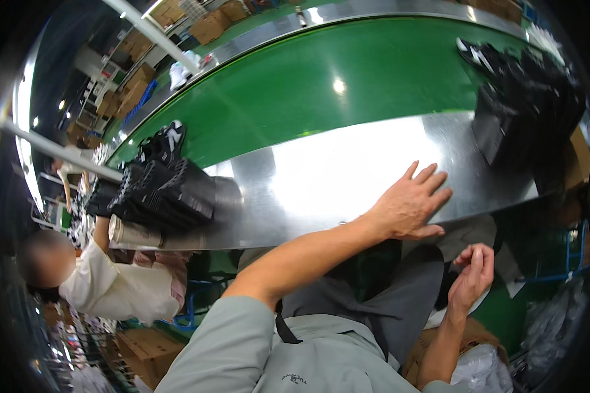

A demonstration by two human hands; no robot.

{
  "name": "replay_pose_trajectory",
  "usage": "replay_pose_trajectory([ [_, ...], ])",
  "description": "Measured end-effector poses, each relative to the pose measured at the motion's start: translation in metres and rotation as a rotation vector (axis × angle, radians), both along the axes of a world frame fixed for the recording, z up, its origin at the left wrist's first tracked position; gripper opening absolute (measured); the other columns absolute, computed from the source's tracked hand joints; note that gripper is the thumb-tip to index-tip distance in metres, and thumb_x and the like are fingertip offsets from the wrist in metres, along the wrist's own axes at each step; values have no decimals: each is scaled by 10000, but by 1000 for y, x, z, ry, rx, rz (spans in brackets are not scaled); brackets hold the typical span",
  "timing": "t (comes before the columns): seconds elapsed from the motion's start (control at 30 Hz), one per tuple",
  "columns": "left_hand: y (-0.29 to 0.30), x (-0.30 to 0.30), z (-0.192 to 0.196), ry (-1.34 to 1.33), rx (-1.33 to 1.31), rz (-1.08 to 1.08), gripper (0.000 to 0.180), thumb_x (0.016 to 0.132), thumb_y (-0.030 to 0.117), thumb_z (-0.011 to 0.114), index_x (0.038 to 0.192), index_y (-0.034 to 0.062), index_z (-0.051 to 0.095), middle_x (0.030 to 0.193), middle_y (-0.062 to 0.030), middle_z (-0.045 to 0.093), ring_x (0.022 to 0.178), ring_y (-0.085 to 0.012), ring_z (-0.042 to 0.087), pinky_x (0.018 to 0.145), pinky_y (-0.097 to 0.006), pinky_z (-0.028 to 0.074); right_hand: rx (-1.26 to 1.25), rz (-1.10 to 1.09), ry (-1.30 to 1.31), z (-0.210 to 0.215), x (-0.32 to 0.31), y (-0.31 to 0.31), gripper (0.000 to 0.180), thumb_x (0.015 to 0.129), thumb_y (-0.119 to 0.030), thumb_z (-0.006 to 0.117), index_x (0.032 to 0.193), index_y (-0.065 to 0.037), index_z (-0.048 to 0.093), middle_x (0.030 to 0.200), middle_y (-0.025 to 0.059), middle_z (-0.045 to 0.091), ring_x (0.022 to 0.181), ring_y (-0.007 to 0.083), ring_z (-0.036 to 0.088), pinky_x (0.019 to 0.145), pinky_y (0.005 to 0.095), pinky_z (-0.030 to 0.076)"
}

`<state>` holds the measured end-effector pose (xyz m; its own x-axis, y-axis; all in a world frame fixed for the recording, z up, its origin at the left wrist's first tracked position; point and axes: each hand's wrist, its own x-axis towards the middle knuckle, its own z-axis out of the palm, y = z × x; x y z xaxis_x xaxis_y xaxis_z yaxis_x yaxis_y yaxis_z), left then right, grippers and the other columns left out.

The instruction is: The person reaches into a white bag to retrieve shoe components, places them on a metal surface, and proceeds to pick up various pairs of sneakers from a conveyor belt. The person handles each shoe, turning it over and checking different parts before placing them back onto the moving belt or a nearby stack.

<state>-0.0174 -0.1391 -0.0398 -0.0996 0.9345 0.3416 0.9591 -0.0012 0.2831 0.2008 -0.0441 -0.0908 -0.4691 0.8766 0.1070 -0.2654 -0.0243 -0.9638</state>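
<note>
My left hand (416,200) lies over the shiny metal shelf (321,164) with its fingers spread, and it holds nothing. Off the shelf's near edge, above my lap, is my right hand (473,272). Its fingers are curled in and I see nothing in them. Beyond my left hand, at the shelf's right end, stands a dark cluster of black shoes (528,108). At the left end sit more black shoes (167,141) and several black, box-like pieces (187,190) side by side.
A green conveyor belt (262,98) runs along the shelf's far side. A person in a light top (124,288) sits at the left, an arm reaching toward the black pieces. Below are cardboard boxes (147,354) and clear plastic bags (482,370). A pale roll (134,232) lies near the shelf's left end.
</note>
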Motion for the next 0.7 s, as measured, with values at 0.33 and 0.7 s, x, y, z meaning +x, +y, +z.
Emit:
replay_pose_trajectory([
  [0.33, -92, -3, 7, -259, 484, 356, 120, 806, 61, 743, 876, 30, 650, 832, -137, 600, 829, -327, 593, 759, -415, 502, 228, 128, -197, 25, -192, 47, 238, 1044, -220, 590, 921, -21, 636, 832, 16, 621, 672, 64, 521, 572, 218, 414],
  [0.7, -352, -31, 2, 221, 363, 1586, 406, 839, 389, 802, 930, 6, 701, 799, -124, 659, 736, -309, 642, 664, -417, 518, 361, 118, -279, 9, -193, 57, 251, 1024, -273, 636, 858, -85, 632, 697, -41, 552, 549, 22, 451, 462, 189, 340],
])
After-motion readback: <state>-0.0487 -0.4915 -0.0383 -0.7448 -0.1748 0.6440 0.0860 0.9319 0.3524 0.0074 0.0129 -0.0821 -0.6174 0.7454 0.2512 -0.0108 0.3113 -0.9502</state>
